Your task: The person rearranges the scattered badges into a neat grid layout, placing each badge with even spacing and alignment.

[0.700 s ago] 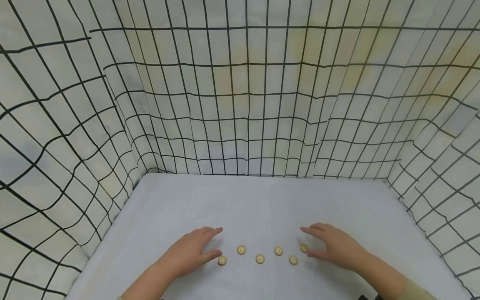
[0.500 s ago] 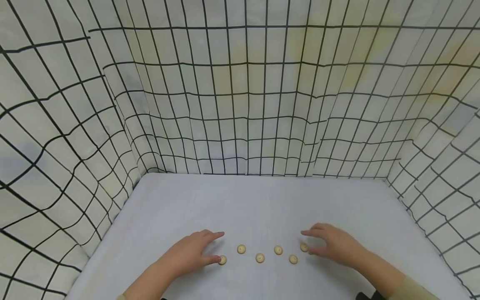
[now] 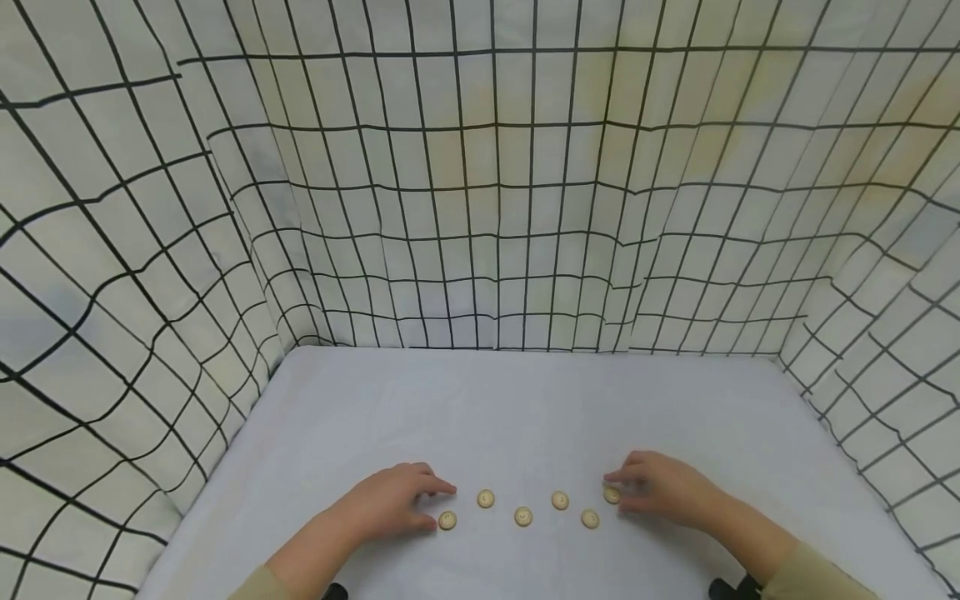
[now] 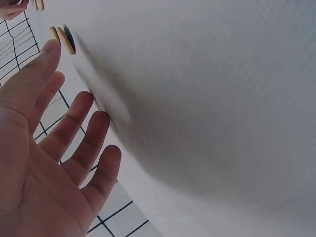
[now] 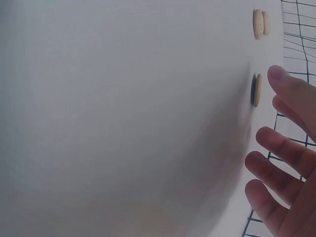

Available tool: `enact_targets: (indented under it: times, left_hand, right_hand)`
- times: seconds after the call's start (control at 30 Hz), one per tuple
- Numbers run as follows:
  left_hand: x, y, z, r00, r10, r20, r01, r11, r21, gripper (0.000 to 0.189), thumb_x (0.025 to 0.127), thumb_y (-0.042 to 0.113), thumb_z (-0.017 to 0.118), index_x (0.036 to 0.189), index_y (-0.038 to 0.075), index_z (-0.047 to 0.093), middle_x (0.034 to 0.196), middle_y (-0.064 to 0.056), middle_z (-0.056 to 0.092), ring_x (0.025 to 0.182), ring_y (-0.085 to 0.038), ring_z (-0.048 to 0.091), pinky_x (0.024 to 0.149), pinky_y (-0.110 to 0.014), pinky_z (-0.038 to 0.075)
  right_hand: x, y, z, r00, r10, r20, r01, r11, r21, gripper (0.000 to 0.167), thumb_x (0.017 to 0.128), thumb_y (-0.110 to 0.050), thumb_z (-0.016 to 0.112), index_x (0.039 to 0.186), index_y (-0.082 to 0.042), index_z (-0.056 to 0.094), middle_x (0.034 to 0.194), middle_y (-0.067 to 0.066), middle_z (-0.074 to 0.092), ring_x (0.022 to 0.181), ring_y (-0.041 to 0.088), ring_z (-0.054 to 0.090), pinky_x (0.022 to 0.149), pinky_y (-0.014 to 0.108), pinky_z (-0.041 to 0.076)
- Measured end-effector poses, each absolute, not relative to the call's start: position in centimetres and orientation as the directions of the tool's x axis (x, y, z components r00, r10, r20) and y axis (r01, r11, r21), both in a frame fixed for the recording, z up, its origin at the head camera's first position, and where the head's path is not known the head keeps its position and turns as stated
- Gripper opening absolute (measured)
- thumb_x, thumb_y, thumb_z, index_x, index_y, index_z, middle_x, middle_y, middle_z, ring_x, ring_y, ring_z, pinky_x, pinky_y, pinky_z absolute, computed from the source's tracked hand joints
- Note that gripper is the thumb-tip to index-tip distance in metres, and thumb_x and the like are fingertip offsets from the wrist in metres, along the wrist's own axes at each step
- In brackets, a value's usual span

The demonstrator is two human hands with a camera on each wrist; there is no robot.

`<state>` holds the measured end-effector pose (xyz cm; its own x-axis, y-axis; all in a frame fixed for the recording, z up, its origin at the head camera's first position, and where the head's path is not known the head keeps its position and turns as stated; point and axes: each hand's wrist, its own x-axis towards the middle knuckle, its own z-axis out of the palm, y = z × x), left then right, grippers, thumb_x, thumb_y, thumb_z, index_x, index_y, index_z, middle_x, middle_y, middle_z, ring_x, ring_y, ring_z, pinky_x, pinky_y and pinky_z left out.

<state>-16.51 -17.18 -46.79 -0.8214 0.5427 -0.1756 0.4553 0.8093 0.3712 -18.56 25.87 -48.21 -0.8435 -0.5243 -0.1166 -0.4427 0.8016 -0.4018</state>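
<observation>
Several round beige buttons lie in a zigzag row on the white cloth. The leftmost button (image 3: 447, 520) sits just beyond the thumb tip of my left hand (image 3: 390, 500), whose index finger reaches over its far side. That hand's fingers are spread and loosely bent, with nothing gripped, as the left wrist view shows. My right hand (image 3: 667, 492) has thumb and index finger on either side of the rightmost button (image 3: 612, 495). In the right wrist view a gap shows between the thumb (image 5: 277, 74) and that button (image 5: 257, 91); the other fingers are loosely bent.
Between the hands lie other buttons, including an upper left button (image 3: 486, 498), a middle button (image 3: 523, 517) and a lower right button (image 3: 590, 518). The white cloth (image 3: 510, 408) ends at a pale wall (image 3: 517, 208) with a black grid, which also rises at both sides.
The left index finger has come down and in toward the leftmost button, with the thumb close beside it. The right index finger has lowered toward its thumb around the rightmost button.
</observation>
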Motion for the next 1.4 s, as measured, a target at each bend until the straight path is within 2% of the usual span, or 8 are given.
enact_targets:
  times: [0.37,0.87,1.07,1.4]
  left_hand:
    - [-17.0,-16.6,-47.2,-0.773,0.613,-0.164,0.531,0.767,0.36,0.03,0.077,0.029,0.085,0.106,0.032,0.078,0.098,0.016,0.058,0.091,-0.006,0.056,0.08,-0.032,0.049]
    - [-17.2,-16.5,-47.7,-0.744,0.654,-0.14,0.589,0.74,0.324,0.029,0.078,0.027,0.085,0.105,0.032,0.079,0.098,0.016,0.058,0.086,-0.003,0.053,0.077,-0.029,0.048]
    - [-17.1,-16.4,-47.7,-0.739,0.662,-0.124,0.592,0.727,0.349,0.028,0.077,0.026,0.085,0.104,0.031,0.079,0.097,0.017,0.058,0.087,-0.003,0.054,0.076,-0.028,0.048]
    - [-17.1,-16.5,-47.7,-0.757,0.639,-0.137,0.542,0.731,0.414,0.026,0.079,0.022,0.083,0.104,0.027,0.08,0.083,0.02,0.055,0.075,0.003,0.047,0.069,-0.023,0.046]
  right_hand:
    - [-18.6,26.2,-48.6,-0.834,-0.535,-0.134,-0.442,0.793,-0.419,0.035,0.08,-0.038,0.08,0.113,-0.026,0.076,0.09,-0.02,0.055,0.08,0.0,0.048,0.071,0.026,0.046]
    - [-19.2,26.4,-49.6,-0.823,-0.557,-0.107,-0.473,0.778,-0.415,0.029,0.082,-0.035,0.08,0.11,-0.03,0.077,0.09,-0.021,0.053,0.079,-0.001,0.047,0.07,0.025,0.046]
    - [-19.5,26.4,-50.0,-0.831,-0.544,-0.117,-0.456,0.785,-0.419,0.028,0.082,-0.036,0.08,0.109,-0.031,0.077,0.089,-0.022,0.053,0.077,0.0,0.046,0.068,0.025,0.044]
    - [-20.0,26.3,-49.8,-0.842,-0.519,-0.147,-0.413,0.796,-0.441,0.026,0.081,-0.038,0.08,0.107,-0.033,0.077,0.088,-0.021,0.053,0.078,0.001,0.048,0.069,0.025,0.045]
